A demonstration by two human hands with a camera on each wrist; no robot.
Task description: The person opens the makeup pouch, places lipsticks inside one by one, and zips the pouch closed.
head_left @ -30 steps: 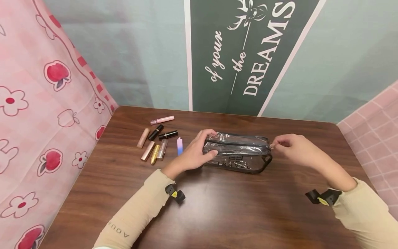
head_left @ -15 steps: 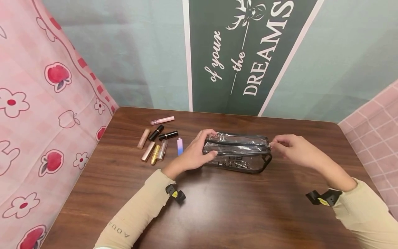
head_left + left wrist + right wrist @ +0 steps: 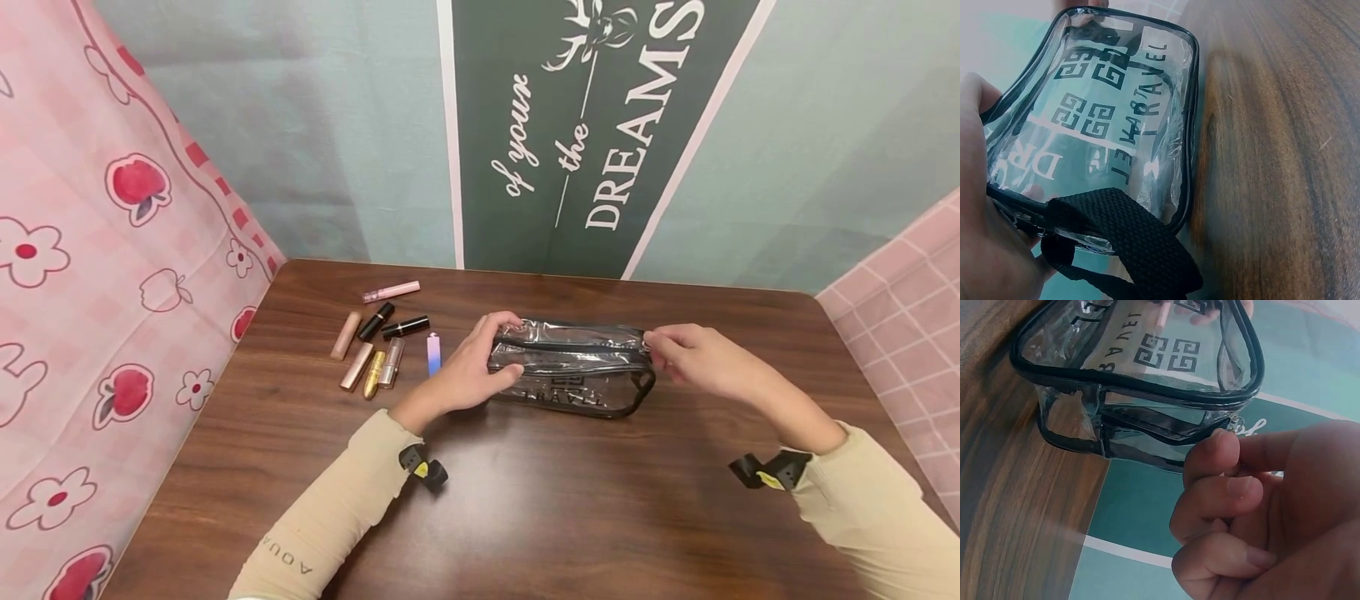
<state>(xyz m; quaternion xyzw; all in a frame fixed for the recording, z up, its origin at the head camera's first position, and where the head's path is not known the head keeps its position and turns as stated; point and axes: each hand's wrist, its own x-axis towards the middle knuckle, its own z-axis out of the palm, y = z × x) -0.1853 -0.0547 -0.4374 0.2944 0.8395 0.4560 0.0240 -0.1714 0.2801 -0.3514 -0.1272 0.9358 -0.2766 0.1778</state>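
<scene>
A clear plastic travel pouch [image 3: 577, 385] with black piping and "TRAVEL" lettering rests on the wooden table. My left hand [image 3: 474, 360] grips its left end, thumb in front and fingers over the far side. At the right end my right hand [image 3: 701, 354] pinches the zipper pull [image 3: 1234, 423] between thumb and index finger, the other fingers curled. The left wrist view shows a black woven strap [image 3: 1129, 228] on the pouch's near end. Through the clear plastic I make out no contents. How far the zipper stands open, I cannot tell.
Left of the pouch lie several lipstick tubes: a pink tube [image 3: 392, 291], black ones [image 3: 406, 326], rose-gold ones [image 3: 357, 365], a gold one [image 3: 374, 374], and a pink-blue one [image 3: 433, 352] close to my left forearm. Patterned cloths hang around the table [image 3: 525, 517].
My right hand has moved slightly left with the zipper pull, along the pouch's top edge. My left hand and the lipsticks have stayed in place.
</scene>
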